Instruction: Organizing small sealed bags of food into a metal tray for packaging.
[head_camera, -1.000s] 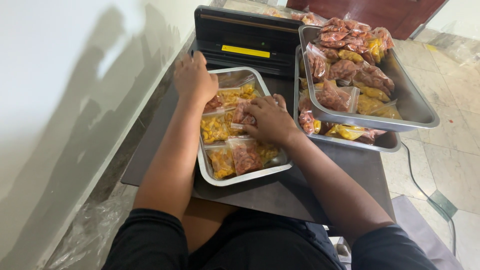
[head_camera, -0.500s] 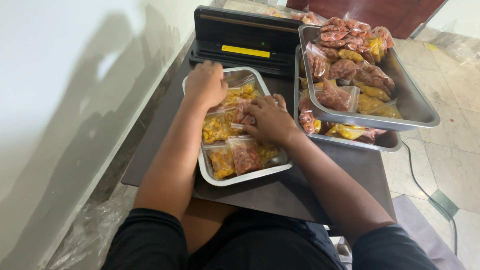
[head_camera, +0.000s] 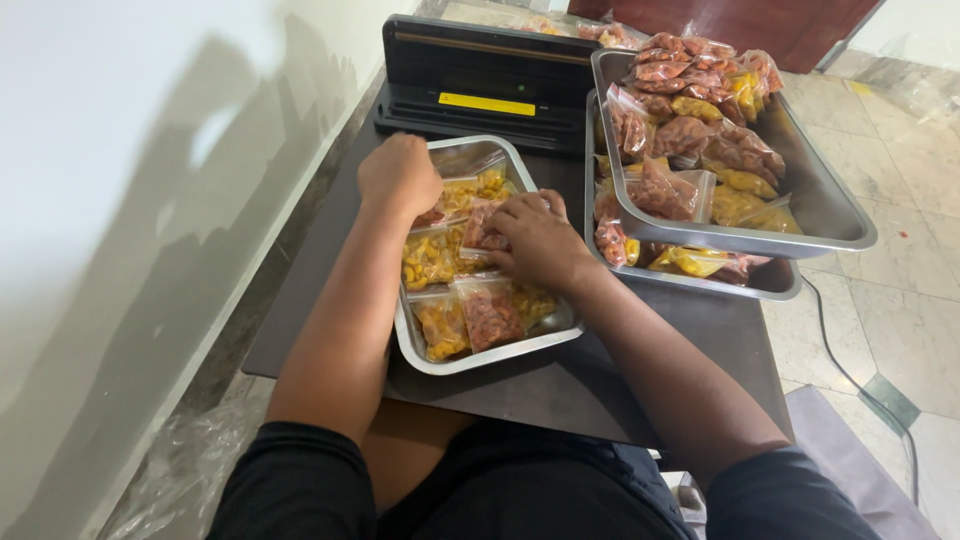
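While both hands' grip stays unclear, left hand (head_camera: 400, 178) (fisted) and right hand (head_camera: 538, 240) crowd tray (head_camera: 480, 355).

My two arms reach forward and a bit inward, so my hands end up near each other in front of me. Both arms are bare below short black sleeves. My left arm is almost straight. My left hand (head_camera: 400, 178) is curled into a loose fist, with the knuckles up and the fingers tucked under, so I cannot see them. My right arm comes in from the right side and bends a little at the elbow. My right hand (head_camera: 538, 240) lies palm down, back of the hand up. Its fingers (head_camera: 503, 222) bend and point toward my left hand. The two hands are close but not touching.
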